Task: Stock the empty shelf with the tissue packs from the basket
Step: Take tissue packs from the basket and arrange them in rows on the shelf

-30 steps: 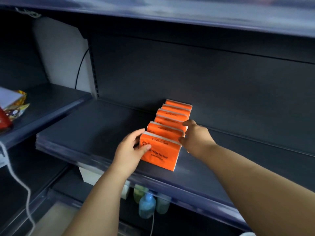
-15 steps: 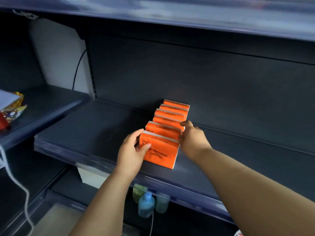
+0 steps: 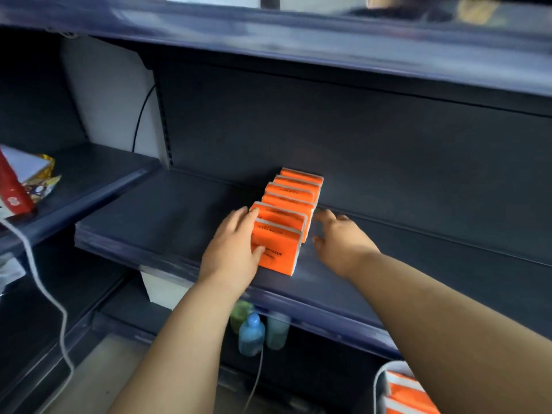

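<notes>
Several orange tissue packs stand upright in a row running from the back of the dark shelf toward its front edge. The front pack is the nearest. My left hand rests against the left side of the front two packs, thumb on the front face. To the right of the row, my right hand hovers with fingers spread, a small gap from the packs, holding nothing. At the bottom right corner a white-rimmed basket shows more orange packs.
A shelf board hangs overhead. On the left side shelf lie a red item and snack bags. A white cable hangs at left. Bottles stand on the shelf below.
My right hand has let go of the row and moved away to the right, fingers spreading. My left hand slid forward along the front packs. The basket has come into view.
</notes>
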Available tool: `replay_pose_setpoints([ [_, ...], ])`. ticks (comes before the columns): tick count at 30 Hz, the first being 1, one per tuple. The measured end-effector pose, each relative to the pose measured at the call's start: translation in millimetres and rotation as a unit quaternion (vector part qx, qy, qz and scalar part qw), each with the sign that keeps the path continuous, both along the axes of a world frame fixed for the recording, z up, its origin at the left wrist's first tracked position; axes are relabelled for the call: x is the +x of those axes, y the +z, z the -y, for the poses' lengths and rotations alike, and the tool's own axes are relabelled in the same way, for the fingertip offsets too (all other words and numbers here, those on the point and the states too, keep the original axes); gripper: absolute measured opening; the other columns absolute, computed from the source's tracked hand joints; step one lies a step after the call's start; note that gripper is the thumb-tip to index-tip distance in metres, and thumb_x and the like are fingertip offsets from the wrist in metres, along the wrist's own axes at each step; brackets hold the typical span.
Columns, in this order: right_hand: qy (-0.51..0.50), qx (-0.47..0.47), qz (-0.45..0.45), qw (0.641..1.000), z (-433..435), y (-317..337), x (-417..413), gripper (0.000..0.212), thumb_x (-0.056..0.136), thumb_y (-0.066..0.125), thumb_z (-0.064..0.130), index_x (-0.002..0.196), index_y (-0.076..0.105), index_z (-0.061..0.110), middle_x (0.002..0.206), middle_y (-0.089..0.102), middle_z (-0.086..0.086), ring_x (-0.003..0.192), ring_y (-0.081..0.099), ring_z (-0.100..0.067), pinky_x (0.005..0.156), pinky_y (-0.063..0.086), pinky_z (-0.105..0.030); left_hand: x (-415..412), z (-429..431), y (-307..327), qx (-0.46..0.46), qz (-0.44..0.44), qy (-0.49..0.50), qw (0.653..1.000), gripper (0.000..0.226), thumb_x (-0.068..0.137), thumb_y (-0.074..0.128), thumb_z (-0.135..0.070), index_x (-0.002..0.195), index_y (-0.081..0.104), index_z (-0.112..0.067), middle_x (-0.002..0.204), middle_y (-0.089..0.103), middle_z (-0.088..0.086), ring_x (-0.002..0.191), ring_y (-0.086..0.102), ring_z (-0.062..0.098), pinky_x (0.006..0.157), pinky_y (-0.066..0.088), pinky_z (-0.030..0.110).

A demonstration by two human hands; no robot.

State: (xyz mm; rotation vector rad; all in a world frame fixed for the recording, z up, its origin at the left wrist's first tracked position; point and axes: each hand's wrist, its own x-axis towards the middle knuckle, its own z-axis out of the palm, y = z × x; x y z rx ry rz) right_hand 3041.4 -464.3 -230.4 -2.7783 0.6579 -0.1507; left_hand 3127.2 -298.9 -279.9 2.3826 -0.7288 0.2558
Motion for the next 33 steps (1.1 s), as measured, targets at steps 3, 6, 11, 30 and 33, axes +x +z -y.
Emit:
replay_pose_setpoints([
  [3, 0.014, -0.050, -0.021, 0.998, 0.2, 15.9, -24.3, 0.041, 0.094, 0.044, 0.017, 0.135, 0.035, 0.018, 0.129, 0.045, -0.010, 0.102, 0.059, -0.032, 0.075, 0.048, -0.033, -27.2, 5.5, 13.4, 0.080, 0.062, -0.008, 0.995, 0.066, 0.089, 0.058, -0.026, 0.146, 0.024, -0.030, 0.153, 0.018, -0.010, 0.141, 0.017, 0.015, 0.107, 0.030, 0.031],
  [6, 0.021, -0.064, -0.021, 0.998, 5.1, 31.7, -58.1, 0.041, 0.096, 0.042, 0.024, 0.136, 0.034, 0.020, 0.133, 0.043, -0.009, 0.107, 0.057, -0.033, 0.082, 0.050, -0.036, -60.2, 14.6, 23.0, 0.117, 0.102, -0.033, 0.987, 0.064, 0.088, 0.055, -0.019, 0.144, 0.026, -0.030, 0.151, 0.021, -0.009, 0.140, 0.020, 0.016, 0.106, 0.030, 0.028],
  [11, -0.009, -0.070, -0.035, 0.997, 24.1, 39.3, -136.2, 0.043, 0.097, 0.043, 0.026, 0.138, 0.032, 0.022, 0.130, 0.043, -0.009, 0.103, 0.058, -0.033, 0.083, 0.050, -0.038, -128.1, 36.7, 25.1, 0.173, 0.148, -0.108, 0.968, 0.064, 0.088, 0.054, -0.019, 0.145, 0.025, -0.027, 0.148, 0.029, -0.005, 0.140, 0.020, 0.016, 0.110, 0.021, 0.026],
  [30, -0.063, 0.064, -0.121, 0.989, 63.7, -81.3, -360.5, 0.039, 0.088, 0.052, 0.024, 0.126, 0.049, 0.030, 0.127, 0.052, 0.004, 0.106, 0.059, -0.020, 0.088, 0.049, -0.033, -300.3, 64.5, -38.7, 0.260, 0.048, -0.261, 0.929, 0.045, 0.088, 0.051, -0.017, 0.131, 0.047, -0.031, 0.132, 0.047, -0.012, 0.126, 0.041, 0.014, 0.098, 0.040, 0.029],
  [33, -0.055, 0.061, -0.168, 0.982, 68.0, -90.4, -365.4, 0.047, 0.085, 0.048, 0.014, 0.126, 0.049, 0.036, 0.128, 0.053, 0.007, 0.105, 0.059, -0.018, 0.077, 0.047, -0.025, -306.1, 62.7, -40.0, 0.252, 0.040, -0.269, 0.929, 0.043, 0.088, 0.052, -0.020, 0.128, 0.050, -0.034, 0.128, 0.049, -0.015, 0.122, 0.043, 0.012, 0.094, 0.043, 0.029],
])
